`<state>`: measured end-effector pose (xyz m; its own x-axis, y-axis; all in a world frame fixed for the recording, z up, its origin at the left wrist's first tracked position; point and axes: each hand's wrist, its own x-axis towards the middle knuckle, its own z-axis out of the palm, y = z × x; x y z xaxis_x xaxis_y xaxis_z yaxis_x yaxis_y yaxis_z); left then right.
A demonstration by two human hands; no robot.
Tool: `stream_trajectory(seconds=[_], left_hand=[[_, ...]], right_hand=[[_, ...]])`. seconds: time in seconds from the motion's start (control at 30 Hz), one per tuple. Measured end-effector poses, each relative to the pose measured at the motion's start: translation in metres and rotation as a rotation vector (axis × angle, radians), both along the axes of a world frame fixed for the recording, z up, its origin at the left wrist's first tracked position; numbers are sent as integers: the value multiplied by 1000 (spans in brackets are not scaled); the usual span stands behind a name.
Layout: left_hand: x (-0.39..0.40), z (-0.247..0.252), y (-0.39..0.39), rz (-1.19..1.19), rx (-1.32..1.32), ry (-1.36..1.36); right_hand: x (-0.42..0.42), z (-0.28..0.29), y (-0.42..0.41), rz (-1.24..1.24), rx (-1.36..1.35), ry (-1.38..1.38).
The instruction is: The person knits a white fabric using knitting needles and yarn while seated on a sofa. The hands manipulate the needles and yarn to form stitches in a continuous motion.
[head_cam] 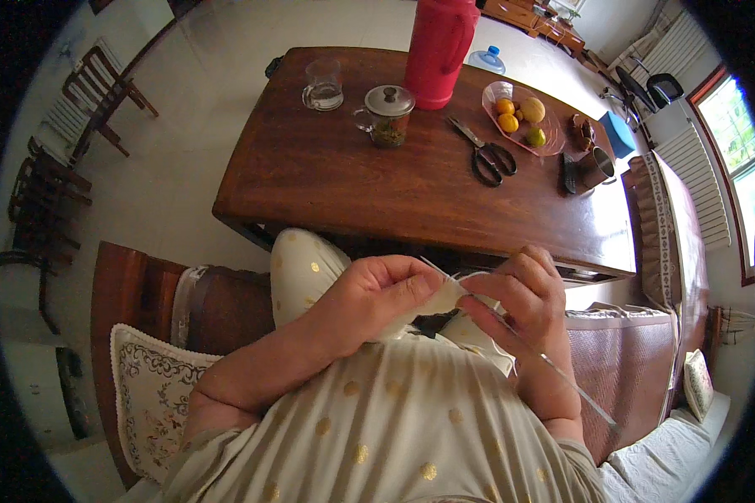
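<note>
Both hands meet above my lap, at the near edge of the wooden table. My left hand (377,298) pinches a cream piece of knitting (439,303) between thumb and forefinger. Between thumb and fingers, my right hand (523,292) grips a thin, pale knitting needle (580,391). Its tip points up and left past the left fingertips, while the long end slants down past the right wrist. White yarn (475,275) loops by the right forefinger. The fingers partly hide the stitches, and a second needle cannot be made out.
On the wooden table (327,182) are black-handled scissors (487,154), a lidded glass tea mug (389,119), a glass mug (324,94), a red thermos flask (437,56), a fruit bowl (550,146) and a metal cup (594,168). An embroidered cushion (157,396) lies at my left.
</note>
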<state>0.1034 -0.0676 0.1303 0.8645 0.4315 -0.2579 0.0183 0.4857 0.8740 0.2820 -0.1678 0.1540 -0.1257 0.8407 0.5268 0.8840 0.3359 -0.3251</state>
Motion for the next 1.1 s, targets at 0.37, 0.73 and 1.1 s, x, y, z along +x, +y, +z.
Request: stream_trajectory(seconds=[0.37,0.73,1.1], left_hand=[[-1,0,0,40,-57,25],[-3,0,6,42,-238,-137],[4,2,-1,26,-19,-36]], right_hand=[[-6,3,18,75,51,95],[27,-19,3,308,-243,675],[-5,-12,5,-41,127,71]])
